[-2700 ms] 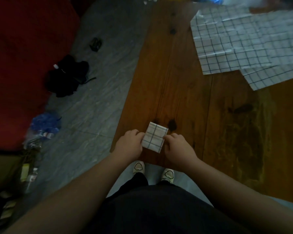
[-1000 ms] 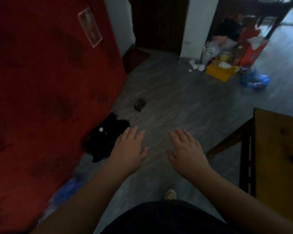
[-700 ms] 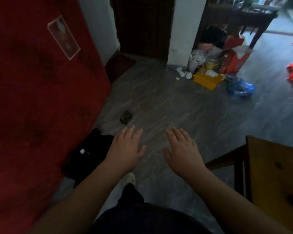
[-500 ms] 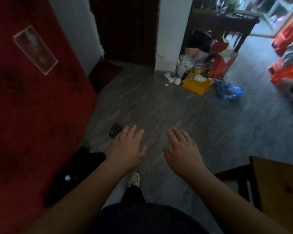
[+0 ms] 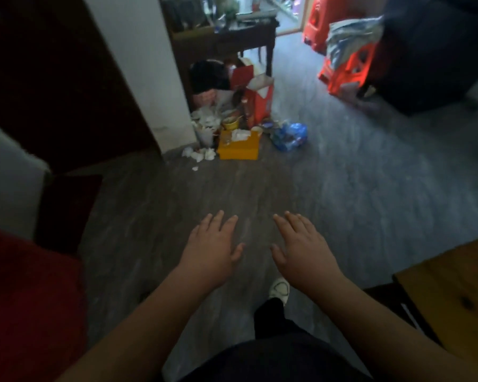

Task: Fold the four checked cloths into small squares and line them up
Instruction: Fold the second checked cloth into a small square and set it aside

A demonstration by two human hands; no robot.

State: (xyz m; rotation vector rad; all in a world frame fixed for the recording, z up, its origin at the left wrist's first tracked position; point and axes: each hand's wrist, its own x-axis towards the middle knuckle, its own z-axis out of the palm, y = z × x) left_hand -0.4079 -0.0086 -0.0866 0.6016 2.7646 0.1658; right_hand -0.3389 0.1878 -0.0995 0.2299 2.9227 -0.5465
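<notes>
Grey floor with yellow box, blue bag (crumpled) and white scraps

Floor: grey, streaked in paler grey.
Pillar: white.
Door: very dark brown.
Mat: dark maroon, plain.
Soft surface, lower left: deep red.
Box: yellow.
Carton: orange-red, white flaps.
Plastic bag: blue; print too blurred to tell.
Crumpled paper: white.
Stools: bright orange-red.
Draped cloth on the stools: pale blue-grey.
Table corner: orange-brown wood, one dark knot.
Shoe: white, faint dark markings.
Trousers: black.
</notes>
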